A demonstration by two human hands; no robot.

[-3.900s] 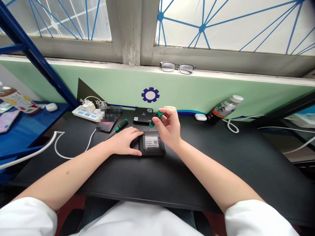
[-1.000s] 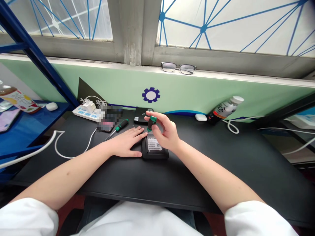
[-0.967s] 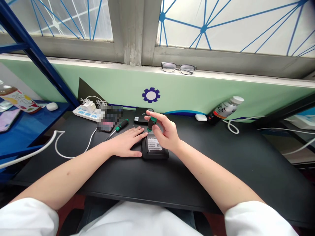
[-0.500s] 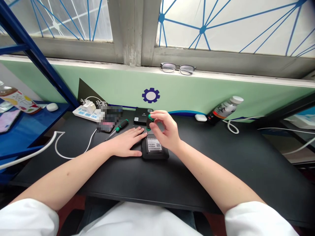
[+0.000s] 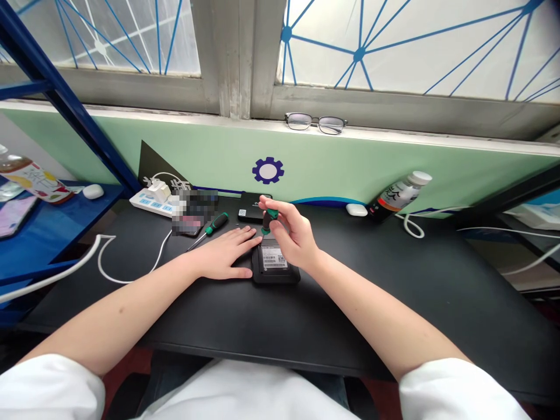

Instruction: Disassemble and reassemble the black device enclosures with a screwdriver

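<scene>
In my right hand (image 5: 296, 236) is a green and black screwdriver (image 5: 268, 221), gripped by its handle and pointing down at the far left part of a black device (image 5: 276, 277). The device lies flat with a white printed label (image 5: 273, 256) facing up. My left hand (image 5: 230, 254) rests flat with fingers spread, its fingertips and thumb against the device's left side. Beyond its fingers a second green and black screwdriver (image 5: 217, 223) lies on the desk. The tip of the held screwdriver is too small to make out clearly.
A black box (image 5: 248, 211) lies behind the device. At the back left are a white power strip (image 5: 153, 204) and a partly blurred phone-like item (image 5: 192, 227). A white case (image 5: 356, 210) and a dark bottle (image 5: 400, 195) stand back right. Glasses (image 5: 315, 123) rest on the sill.
The fingers of my right hand have shifted around the screwdriver's handle, and the handle now leans slightly more to the right. My left hand has stayed in place.
</scene>
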